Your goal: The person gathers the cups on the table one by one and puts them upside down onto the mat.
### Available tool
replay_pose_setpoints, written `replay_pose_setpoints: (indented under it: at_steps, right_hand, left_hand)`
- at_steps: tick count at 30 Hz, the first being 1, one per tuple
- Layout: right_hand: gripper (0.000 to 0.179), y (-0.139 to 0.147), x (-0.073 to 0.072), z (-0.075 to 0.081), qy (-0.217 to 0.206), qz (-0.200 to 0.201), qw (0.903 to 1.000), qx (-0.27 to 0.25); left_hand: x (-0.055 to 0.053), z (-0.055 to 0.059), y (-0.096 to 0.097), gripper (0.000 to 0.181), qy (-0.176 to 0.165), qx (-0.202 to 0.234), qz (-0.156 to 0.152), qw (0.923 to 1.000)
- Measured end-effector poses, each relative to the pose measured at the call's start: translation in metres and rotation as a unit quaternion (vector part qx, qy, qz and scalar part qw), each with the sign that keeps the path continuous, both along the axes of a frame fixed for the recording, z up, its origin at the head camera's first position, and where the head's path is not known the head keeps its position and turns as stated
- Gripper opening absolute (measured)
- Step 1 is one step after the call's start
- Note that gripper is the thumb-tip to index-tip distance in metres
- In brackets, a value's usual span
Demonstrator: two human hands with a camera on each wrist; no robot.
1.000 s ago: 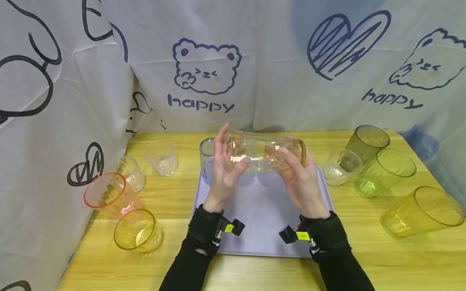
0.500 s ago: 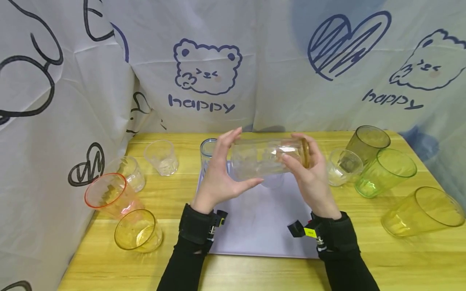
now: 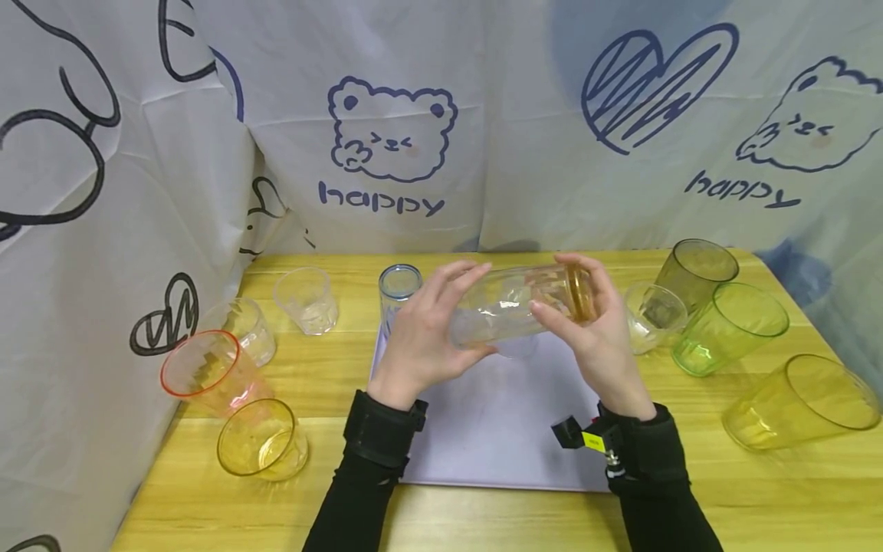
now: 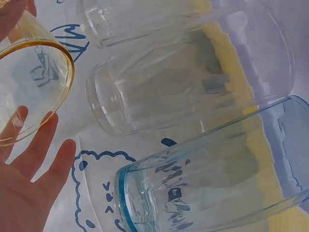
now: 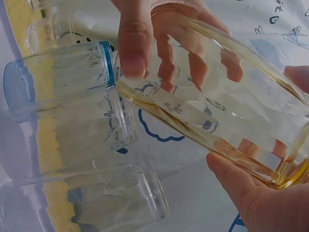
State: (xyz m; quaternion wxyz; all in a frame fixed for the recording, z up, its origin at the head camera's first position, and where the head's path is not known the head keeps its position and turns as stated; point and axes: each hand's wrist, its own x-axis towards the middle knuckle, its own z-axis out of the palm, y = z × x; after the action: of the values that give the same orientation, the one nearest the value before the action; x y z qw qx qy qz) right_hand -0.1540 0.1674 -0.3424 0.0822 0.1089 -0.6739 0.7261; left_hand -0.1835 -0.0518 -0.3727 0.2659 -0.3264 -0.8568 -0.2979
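Both hands hold a clear, amber-tinted glass tumbler on its side above the lilac tray, its left end slightly lower. My right hand grips the amber base end, thumb in front. At the mouth end is my left hand, fingers over the top and thumb below. The right wrist view shows the left thumb against the tumbler's wall, with other fingers seen through the glass. Behind the hands, a blue-tinted tumbler stands upside down on the tray, beside clear upside-down tumblers in the left wrist view.
Left of the tray stand a red-rimmed tumbler, an amber one and two clear ones. On the right are grey, green, yellow and clear tumblers. A printed cloth hangs behind the wooden table.
My left hand loosened, spread wide at the tumbler's left end, then folded its fingers over it. The tumbler moved slightly right and its left end dipped. My right hand shifted right with it.
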Motion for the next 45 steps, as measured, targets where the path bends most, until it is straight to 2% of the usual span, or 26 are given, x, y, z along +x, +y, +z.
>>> replay_pose_setpoints:
  at_steps: [3,9,14,20,26,33,38,45]
  right_hand:
    - [0.059,-0.001,0.001,0.001,0.001,-0.003,1.0000,0.005]
    - [0.063,-0.002,0.002,0.001,-0.003,-0.003,0.9998,-0.018]
    - [0.061,-0.004,0.000,-0.002,0.015,0.018,0.9971,-0.072]
    - [0.061,-0.005,-0.003,-0.007,0.043,0.061,0.9874,-0.139]
    - [0.059,-0.006,-0.006,-0.010,0.057,0.076,0.9797,-0.177]
    - [0.053,-0.004,-0.006,-0.008,0.072,0.096,0.9762,-0.180]
    - [0.043,-0.004,-0.005,-0.004,0.068,0.081,0.9804,-0.166]
    - [0.042,-0.004,-0.003,0.000,0.062,0.076,0.9798,-0.174]
  left_hand:
    - [-0.001,-0.001,0.001,0.100,0.010,-0.004,0.007,0.9999]
    - [-0.001,-0.003,0.003,0.095,0.015,0.008,0.009,0.9998]
    - [-0.002,-0.004,0.005,0.098,-0.001,0.034,0.003,0.9994]
    - [-0.002,-0.007,0.013,0.099,-0.029,0.083,-0.027,0.9957]
    - [0.001,-0.009,0.020,0.099,-0.058,0.091,-0.050,0.9929]
    - [0.005,-0.011,0.029,0.100,-0.087,0.082,-0.072,0.9903]
    - [0.007,-0.011,0.032,0.101,-0.102,0.078,-0.076,0.9887]
    - [0.007,-0.011,0.032,0.102,-0.106,0.064,-0.077,0.9893]
